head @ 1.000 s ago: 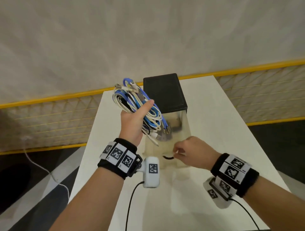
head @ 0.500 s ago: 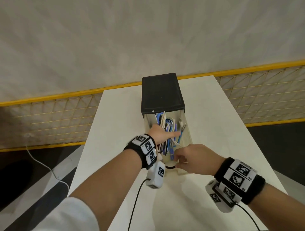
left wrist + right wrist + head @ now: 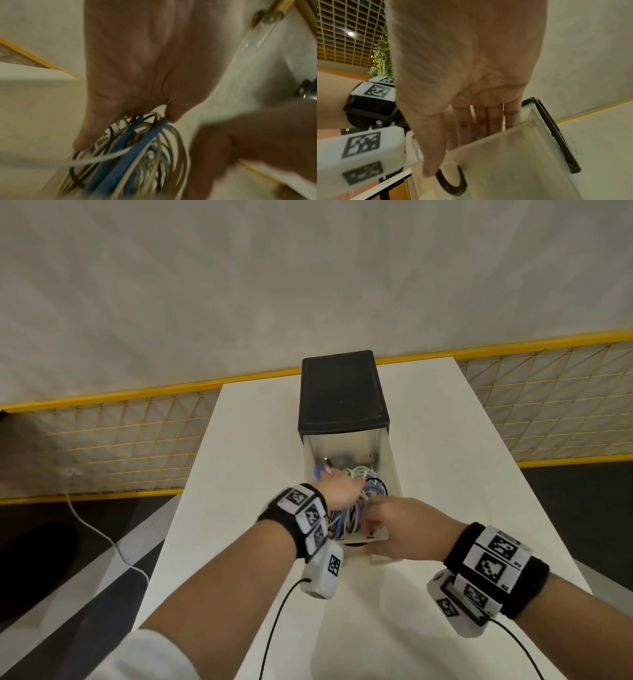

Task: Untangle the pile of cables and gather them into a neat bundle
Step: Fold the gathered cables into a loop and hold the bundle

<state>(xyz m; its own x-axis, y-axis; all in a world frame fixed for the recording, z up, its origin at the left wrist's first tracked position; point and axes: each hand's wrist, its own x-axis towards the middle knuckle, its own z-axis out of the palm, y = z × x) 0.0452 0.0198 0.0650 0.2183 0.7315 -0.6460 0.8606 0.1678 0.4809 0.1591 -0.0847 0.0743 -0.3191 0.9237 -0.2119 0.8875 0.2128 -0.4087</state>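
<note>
A bundle of white, blue and black cables (image 3: 356, 508) lies inside the pulled-out pale drawer (image 3: 394, 474). My left hand (image 3: 339, 491) lies over the bundle with fairly straight fingers, pressing it down. In the left wrist view the fingers (image 3: 80, 142) touch the looped cables (image 3: 130, 155); that picture is blurred. My right hand (image 3: 394, 529) grips the drawer's front wall (image 3: 505, 155). Its fingers (image 3: 481, 121) hook inside, and the thumb sits outside by the black handle (image 3: 452, 186).
The drawer belongs to a small cabinet with a black top (image 3: 342, 392), standing mid-table on a white table (image 3: 462, 474). A yellow wire fence (image 3: 120, 436) runs behind the table. A white cord (image 3: 102, 535) trails on the dark floor at left.
My left hand carried the bundle from above the cabinet down into the drawer and now lies flat on it. The right hand stayed on the drawer front.
</note>
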